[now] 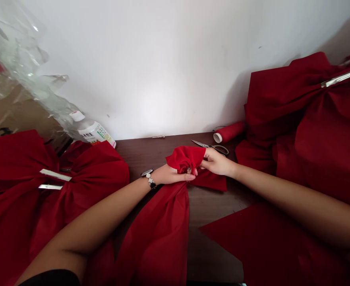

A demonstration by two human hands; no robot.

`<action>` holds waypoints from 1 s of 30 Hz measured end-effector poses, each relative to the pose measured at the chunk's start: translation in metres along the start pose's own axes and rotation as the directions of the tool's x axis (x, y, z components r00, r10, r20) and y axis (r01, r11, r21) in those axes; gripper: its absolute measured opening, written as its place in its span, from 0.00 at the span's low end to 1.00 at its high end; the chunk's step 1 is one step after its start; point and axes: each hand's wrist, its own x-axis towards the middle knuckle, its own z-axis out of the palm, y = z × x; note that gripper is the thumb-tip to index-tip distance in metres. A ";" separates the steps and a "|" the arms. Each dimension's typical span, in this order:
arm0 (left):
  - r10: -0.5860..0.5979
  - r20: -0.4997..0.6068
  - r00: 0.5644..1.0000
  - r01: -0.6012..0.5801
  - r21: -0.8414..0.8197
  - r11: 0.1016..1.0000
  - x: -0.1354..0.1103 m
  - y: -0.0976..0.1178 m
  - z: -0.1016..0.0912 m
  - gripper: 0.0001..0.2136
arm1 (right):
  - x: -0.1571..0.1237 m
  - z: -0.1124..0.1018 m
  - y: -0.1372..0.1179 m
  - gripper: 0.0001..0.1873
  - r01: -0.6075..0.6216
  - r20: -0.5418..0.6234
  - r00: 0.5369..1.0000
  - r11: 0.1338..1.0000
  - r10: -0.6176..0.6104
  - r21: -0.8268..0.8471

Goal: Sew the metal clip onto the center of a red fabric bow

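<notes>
- Pinching the bunched red cloth (185,159) with my right hand (218,163): fingers closed on the side of the bunch, thumb hidden behind the folds.
- My left hand (175,175) lies along the underside, fingers flat and together, pressed against the bunch. Cannot tell if it is truly gripping.
- Bunch sits between my hands, just above the wooden tabletop (216,202). A flap of the same cloth (210,181) drops onto the table below it. A small metal clip (189,170) shows on the bunch at my left fingertips.
- Handling: cloth looks thin, light and soft, with no stiffness; folds would likely slump if released. Best hold looks like the tight gathered part by the clip, not the loose edges.
- Nearby: steel scissors (210,147) just past my right hand, red thread spool (230,132) beside them.
- Left side: large gathered red fabric (14,206) with metal clips (55,175) on it. Right side: another heap of red fabric (282,107). Plastic bottle (94,131) lies by the wall.
</notes>
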 end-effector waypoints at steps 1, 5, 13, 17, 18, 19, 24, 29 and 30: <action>0.006 -0.010 1.000 -0.006 0.010 1.000 0.000 0.000 0.000 0.11 | 0.000 0.001 0.000 0.08 -0.002 -0.005 1.000 1.000 0.002 0.016; 0.030 -0.100 0.995 -0.024 0.060 0.998 -0.001 0.000 0.002 0.09 | -0.001 0.002 0.003 0.08 0.024 -0.035 0.999 0.999 -0.023 0.042; 0.006 -0.142 0.990 0.008 0.098 0.995 -0.001 -0.005 0.006 0.11 | -0.001 0.001 0.003 0.07 0.095 -0.053 0.994 0.995 -0.095 -0.006; 0.036 -0.139 0.990 -0.018 0.123 0.992 -0.001 -0.005 0.006 0.11 | 0.000 0.002 0.003 0.06 -0.020 -0.052 0.998 0.984 0.030 0.177; 0.047 -0.141 0.989 -0.029 0.124 0.992 -0.001 -0.004 0.006 0.11 | 0.001 0.002 0.004 0.07 -0.061 -0.056 0.996 0.970 0.076 0.237; 0.054 -0.144 0.988 -0.037 0.118 0.992 0.000 -0.004 0.006 0.11 | 0.001 0.003 0.005 0.08 -0.095 -0.066 0.991 0.952 0.119 0.291; 0.009 -0.225 0.974 -0.007 0.009 1.000 0.001 -0.005 0.004 0.13 | 0.001 0.007 0.008 0.13 -0.183 -0.178 0.933 0.837 0.313 0.516; -0.093 -0.325 0.941 0.081 -0.053 0.995 0.001 -0.005 0.002 0.17 | 0.004 -0.012 -0.002 0.13 -0.314 -0.057 0.927 0.853 0.369 0.416; -0.112 -0.328 0.938 0.100 -0.054 0.994 0.001 -0.004 0.002 0.17 | 0.004 -0.017 -0.006 0.11 -0.319 -0.039 0.940 0.911 0.340 0.262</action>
